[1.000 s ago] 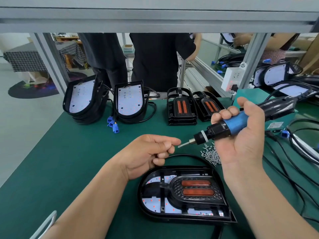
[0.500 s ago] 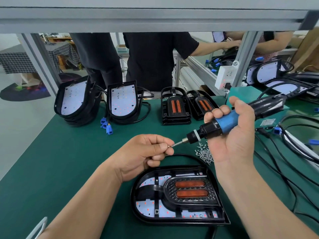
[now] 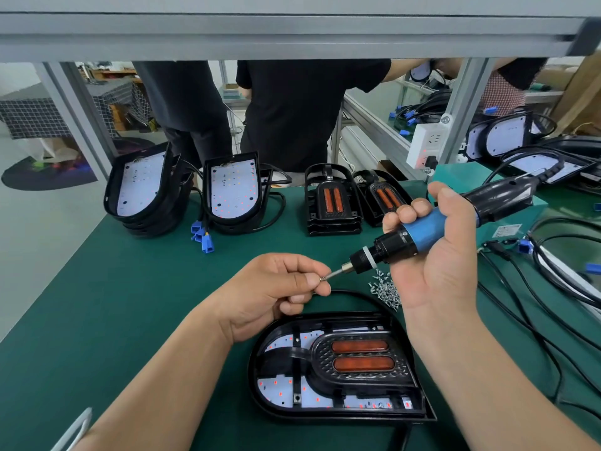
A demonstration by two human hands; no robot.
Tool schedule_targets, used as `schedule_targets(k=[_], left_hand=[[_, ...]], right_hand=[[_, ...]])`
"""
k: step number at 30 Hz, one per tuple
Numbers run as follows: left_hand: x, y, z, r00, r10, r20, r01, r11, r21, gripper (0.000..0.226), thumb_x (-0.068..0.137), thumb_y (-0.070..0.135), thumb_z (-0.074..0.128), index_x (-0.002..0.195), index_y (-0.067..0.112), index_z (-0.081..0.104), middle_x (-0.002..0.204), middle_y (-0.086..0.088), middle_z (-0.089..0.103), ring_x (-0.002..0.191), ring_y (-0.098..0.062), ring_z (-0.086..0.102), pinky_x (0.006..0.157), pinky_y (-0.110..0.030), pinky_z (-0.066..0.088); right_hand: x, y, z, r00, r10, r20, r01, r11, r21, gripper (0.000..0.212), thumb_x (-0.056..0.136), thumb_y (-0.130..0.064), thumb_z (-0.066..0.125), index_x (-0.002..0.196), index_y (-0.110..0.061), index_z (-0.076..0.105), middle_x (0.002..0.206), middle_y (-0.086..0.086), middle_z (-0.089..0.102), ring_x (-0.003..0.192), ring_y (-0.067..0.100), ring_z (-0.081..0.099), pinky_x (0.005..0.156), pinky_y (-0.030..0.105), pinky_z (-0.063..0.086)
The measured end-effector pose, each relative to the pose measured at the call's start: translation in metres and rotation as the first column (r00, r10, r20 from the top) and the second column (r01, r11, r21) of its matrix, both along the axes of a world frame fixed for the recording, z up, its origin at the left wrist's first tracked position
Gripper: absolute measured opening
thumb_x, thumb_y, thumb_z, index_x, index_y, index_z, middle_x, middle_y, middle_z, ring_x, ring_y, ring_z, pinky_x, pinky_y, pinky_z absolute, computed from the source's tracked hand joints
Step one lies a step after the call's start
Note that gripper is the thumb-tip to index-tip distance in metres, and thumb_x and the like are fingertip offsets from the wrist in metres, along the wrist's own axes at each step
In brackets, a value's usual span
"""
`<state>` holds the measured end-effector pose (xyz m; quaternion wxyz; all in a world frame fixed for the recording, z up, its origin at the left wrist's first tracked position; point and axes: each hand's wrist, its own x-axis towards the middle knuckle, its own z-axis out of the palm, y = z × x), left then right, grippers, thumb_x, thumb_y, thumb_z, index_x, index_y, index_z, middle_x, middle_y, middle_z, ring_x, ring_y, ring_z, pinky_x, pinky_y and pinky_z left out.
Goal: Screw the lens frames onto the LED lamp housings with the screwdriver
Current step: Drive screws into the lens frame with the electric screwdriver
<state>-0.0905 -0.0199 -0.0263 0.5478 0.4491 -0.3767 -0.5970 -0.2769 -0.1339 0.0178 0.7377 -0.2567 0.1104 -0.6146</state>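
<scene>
Lens frame: it lies inside the lamp housing by the near edge of the table, just under my hands, with its two orange windows facing up.
Left hand: I pinch a small screw between thumb and forefinger and hold it at the screwdriver's bit.
Right hand: my fingers are wrapped round the blue grip of the screwdriver, which I hold up off the table with the bit pointing left.
Done: the frame is laid in place on this housing, and I see no screw head seated in it.
Left: by my judgement, every screw on this unit. After that come the bare housings stacked toward the far left corner and the spare frames stacked at the middle of the far edge.
Supply: a pile of screws lies just beyond the housing, beside my right wrist.
Hard to see: my fingertips mostly cover the screw, so I can't tell whether it sits on the bit yet. The screw holes are too small to count. My right forearm hides the housing's right side, and its cable is cut off at the bottom.
</scene>
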Motion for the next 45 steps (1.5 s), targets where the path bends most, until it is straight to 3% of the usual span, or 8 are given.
schedule_targets(k=[4,20,40,45], left_hand=[[-0.0005,0.0005,-0.0002,1.000,0.017,0.020,-0.016,1.000,-0.012,0.015,0.087,0.003,0.071,0.099,0.005,0.078,0.090,-0.020,0.073,0.057,-0.009,0.040,0.049,-0.016,0.037],[-0.0051,-0.0001,0.0022,0.999,0.029,0.033,-0.028,0.999,-0.022,0.022,0.087,0.004,0.068,0.109,0.000,0.069,0.091,-0.018,0.073,0.059,-0.011,0.037,0.050,-0.017,0.035],[-0.0049,0.0009,0.0025,0.998,0.037,0.051,-0.036,0.999,-0.023,0.020,0.087,0.005,0.068,0.106,0.001,0.070,0.088,-0.018,0.073,0.057,-0.010,0.038,0.050,-0.017,0.034],[-0.0022,-0.0011,-0.0018,0.995,0.072,0.063,-0.070,0.997,-0.035,0.018,0.086,0.005,0.071,0.104,0.003,0.072,0.091,-0.022,0.074,0.056,-0.010,0.039,0.050,-0.017,0.036]], right_hand=[[0.0004,-0.0010,-0.0003,1.000,-0.014,-0.001,0.014,1.000,0.001,0.014,0.102,-0.020,0.065,0.111,-0.015,0.056,0.077,-0.002,0.053,0.066,0.014,0.053,0.074,0.032,0.054],[-0.0022,-0.0014,-0.0003,1.000,-0.024,-0.001,0.024,0.999,0.033,0.013,0.098,-0.019,0.070,0.097,-0.017,0.058,0.078,-0.002,0.054,0.066,0.015,0.054,0.076,0.034,0.054],[-0.0019,0.0001,-0.0009,0.998,-0.031,-0.056,0.028,0.999,-0.046,0.011,0.100,-0.021,0.068,0.104,-0.017,0.058,0.080,-0.002,0.055,0.068,0.015,0.055,0.076,0.033,0.055],[0.0013,0.0045,-0.0016,0.992,-0.085,-0.093,0.076,0.992,-0.098,0.018,0.103,-0.030,0.068,0.108,-0.018,0.055,0.081,-0.003,0.055,0.070,0.014,0.057,0.078,0.033,0.054]])
